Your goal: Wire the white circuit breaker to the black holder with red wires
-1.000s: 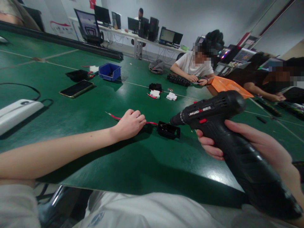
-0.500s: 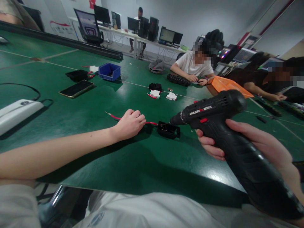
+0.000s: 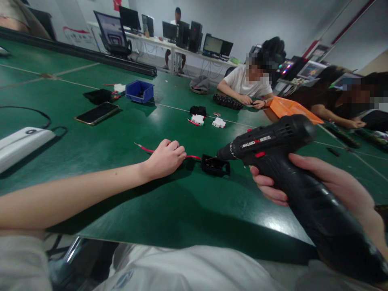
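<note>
My right hand is wrapped round the grip of a black electric screwdriver. Its bit points left and down into a small black plastic part lying on the green table. A red wire runs from that part to the left. My left hand rests on the table with its fingers curled over the wire, pinning it just left of the part.
A phone, a white device with a black cable, a blue bin and small white parts lie farther off. Two people sit at the far right by an orange tray. Desks with monitors stand behind.
</note>
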{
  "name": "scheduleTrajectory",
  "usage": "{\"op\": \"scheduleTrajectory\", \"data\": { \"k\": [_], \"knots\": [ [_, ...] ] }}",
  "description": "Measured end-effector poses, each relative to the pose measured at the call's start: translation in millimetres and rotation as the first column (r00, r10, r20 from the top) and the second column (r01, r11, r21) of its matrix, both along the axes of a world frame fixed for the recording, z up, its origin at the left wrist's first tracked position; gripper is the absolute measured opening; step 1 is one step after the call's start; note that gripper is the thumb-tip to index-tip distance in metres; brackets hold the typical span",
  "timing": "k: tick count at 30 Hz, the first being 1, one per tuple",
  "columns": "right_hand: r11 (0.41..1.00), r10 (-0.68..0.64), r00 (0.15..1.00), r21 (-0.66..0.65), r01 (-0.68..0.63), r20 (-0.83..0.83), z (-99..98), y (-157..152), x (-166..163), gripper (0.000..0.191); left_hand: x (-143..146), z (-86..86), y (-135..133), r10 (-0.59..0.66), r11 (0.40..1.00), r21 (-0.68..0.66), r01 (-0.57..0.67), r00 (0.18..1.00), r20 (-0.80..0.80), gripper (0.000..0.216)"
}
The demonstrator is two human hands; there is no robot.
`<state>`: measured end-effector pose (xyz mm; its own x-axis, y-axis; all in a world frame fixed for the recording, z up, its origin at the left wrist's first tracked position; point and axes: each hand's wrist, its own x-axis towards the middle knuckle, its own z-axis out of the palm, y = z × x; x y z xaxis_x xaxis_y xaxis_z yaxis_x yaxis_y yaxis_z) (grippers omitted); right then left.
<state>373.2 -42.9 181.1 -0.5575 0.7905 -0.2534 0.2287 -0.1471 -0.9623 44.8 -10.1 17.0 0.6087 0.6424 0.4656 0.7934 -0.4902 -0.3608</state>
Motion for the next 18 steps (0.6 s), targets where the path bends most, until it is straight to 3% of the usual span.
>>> {"op": "scheduleTrajectory", "data": {
  "k": [3,7,13,16,18],
  "knots": [
    [0.950,-0.129,0.992,-0.287,0.124,0.000,-0.5,-0.8,5.4,0.043,0.4,0.5,-0.2,0.005,1.000,-0.002,-0.005,1.000,-0.006,0.016],
    [0.899,-0.256,0.967,-0.369,0.237,-0.002,-0.1,-1.7,14.7,0.043,1.4,0.3,0.1,0.006,1.000,-0.004,-0.006,1.000,0.004,0.016],
    [0.942,-0.245,0.969,-0.240,0.236,-0.007,-2.3,-8.8,22.4,0.050,3.0,2.0,-0.5,0.020,1.000,-0.002,-0.020,1.000,-0.006,0.017],
    [0.971,-0.217,0.976,-0.096,0.218,0.024,-3.3,-10.1,24.7,0.054,3.5,3.7,-1.6,0.024,1.000,-0.010,-0.024,1.000,-0.015,0.017],
    [0.983,-0.172,0.981,0.086,0.165,0.087,-2.5,-6.5,25.9,0.054,3.7,3.9,-2.1,0.023,1.000,-0.007,-0.023,0.999,-0.024,0.017]
  ]
}}
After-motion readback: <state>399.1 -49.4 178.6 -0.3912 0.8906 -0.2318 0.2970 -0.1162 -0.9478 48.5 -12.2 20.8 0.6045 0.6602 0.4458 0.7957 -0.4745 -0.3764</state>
